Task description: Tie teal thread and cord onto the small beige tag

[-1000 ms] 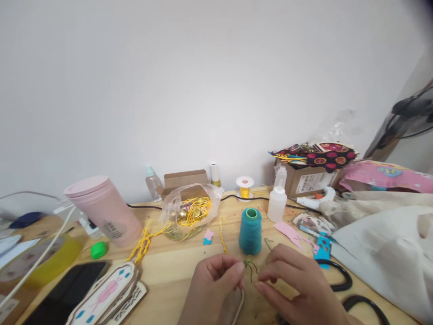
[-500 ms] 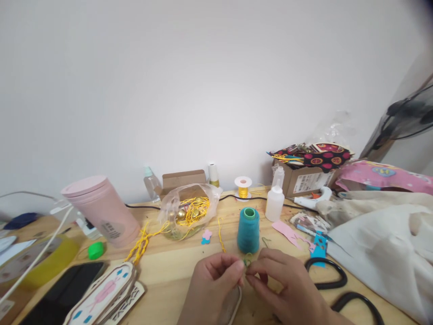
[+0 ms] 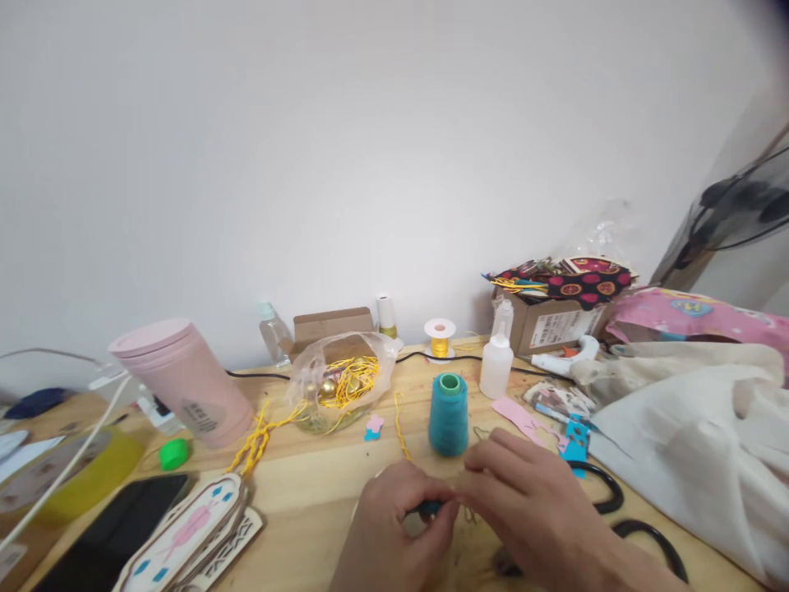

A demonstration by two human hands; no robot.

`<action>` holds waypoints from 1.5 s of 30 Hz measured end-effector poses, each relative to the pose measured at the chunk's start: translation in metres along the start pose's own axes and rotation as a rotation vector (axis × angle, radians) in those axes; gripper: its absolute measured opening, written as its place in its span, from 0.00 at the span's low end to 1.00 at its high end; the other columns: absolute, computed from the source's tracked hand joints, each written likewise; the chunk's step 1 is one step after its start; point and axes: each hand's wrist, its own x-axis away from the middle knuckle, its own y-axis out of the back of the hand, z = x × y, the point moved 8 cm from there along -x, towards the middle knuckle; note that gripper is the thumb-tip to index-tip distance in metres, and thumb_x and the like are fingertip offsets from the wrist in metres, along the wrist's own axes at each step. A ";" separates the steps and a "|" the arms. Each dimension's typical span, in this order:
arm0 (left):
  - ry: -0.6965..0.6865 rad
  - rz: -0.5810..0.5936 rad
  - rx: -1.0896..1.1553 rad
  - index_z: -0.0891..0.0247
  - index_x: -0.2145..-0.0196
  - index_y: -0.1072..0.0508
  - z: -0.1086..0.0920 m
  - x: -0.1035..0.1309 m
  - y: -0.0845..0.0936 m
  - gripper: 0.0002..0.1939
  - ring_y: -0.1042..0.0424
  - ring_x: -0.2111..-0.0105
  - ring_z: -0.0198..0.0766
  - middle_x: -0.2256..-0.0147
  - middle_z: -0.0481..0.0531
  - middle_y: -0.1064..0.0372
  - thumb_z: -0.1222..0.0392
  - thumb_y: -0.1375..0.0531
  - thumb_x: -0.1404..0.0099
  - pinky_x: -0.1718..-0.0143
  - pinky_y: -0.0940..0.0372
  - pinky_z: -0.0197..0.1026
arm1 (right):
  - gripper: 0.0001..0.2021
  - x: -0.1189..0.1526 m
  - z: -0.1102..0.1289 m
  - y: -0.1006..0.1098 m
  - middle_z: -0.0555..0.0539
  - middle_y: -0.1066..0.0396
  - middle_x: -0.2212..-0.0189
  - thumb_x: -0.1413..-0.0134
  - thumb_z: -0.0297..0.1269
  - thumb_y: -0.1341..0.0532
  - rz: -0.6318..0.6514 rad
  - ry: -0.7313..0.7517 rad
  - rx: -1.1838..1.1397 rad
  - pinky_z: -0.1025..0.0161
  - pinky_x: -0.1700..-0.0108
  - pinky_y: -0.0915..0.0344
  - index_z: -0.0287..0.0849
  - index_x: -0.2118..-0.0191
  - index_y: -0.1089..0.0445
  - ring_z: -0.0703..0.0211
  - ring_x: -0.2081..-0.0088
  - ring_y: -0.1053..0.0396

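Grip: left hand and right hand pinch fine green thread before teal spool; slack could snag, slip, tangle.

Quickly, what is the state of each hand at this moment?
Left hand: fingers closed, pinching a small dark teal piece.
Right hand: fingertips closed against the same piece; whether it grips the piece cannot be told.

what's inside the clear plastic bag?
The bag holds tangled yellow cord and a few gold beads. Crumpled plastic and the cord hide whatever lies beneath.
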 end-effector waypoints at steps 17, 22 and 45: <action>-0.148 0.020 0.091 0.64 0.76 0.28 -0.009 0.004 0.005 0.05 0.33 0.78 0.33 0.79 0.49 0.31 0.66 0.43 0.45 0.76 0.40 0.32 | 0.15 0.025 -0.040 -0.062 0.55 0.45 0.82 0.55 0.46 0.40 0.246 -0.721 -1.217 0.70 0.78 0.55 0.37 0.76 0.36 0.69 0.79 0.51; -0.282 -0.151 0.016 0.66 0.76 0.30 -0.021 0.004 0.020 0.05 0.32 0.77 0.34 0.80 0.50 0.32 0.68 0.43 0.45 0.76 0.38 0.32 | 0.15 0.031 -0.029 -0.076 0.56 0.45 0.82 0.63 0.44 0.34 0.254 -0.897 -1.531 0.72 0.77 0.56 0.37 0.76 0.36 0.71 0.79 0.51; 0.163 -0.214 0.453 0.64 0.80 0.28 0.019 0.004 0.019 0.05 0.36 0.79 0.33 0.82 0.46 0.34 0.64 0.42 0.49 0.77 0.41 0.32 | 0.10 0.022 -0.071 -0.027 0.49 0.34 0.76 0.47 0.39 0.48 0.119 -0.698 -0.504 0.67 0.73 0.44 0.41 0.67 0.32 0.62 0.74 0.41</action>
